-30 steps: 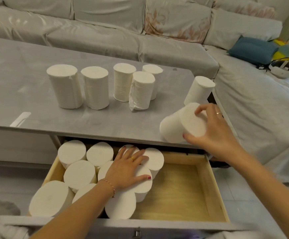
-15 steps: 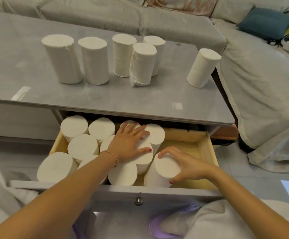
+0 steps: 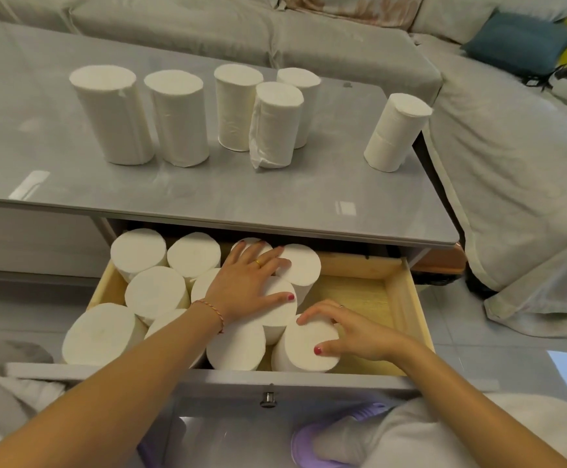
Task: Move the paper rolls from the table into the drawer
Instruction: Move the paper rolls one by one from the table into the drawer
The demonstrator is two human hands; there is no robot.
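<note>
Your right hand [image 3: 353, 332] is gripping a roll [image 3: 309, 346] standing in the drawer [image 3: 407, 298]; your left hand [image 3: 245, 288] is lying flat, unclenched, across packed rolls [image 3: 155, 292]; six rolls [image 3: 177, 116] are standing on the surface [image 3: 208, 194]

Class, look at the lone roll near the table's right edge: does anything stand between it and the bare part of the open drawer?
Nothing visible does. The lone roll stands apart from the others, with bare table in front of it. The drawer's right part is bare wood. The right hand rests on a roll further left.

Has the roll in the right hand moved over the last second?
Yes. The roll was at the table edge; the right hand has now stood it in the drawer, at the front.
</note>
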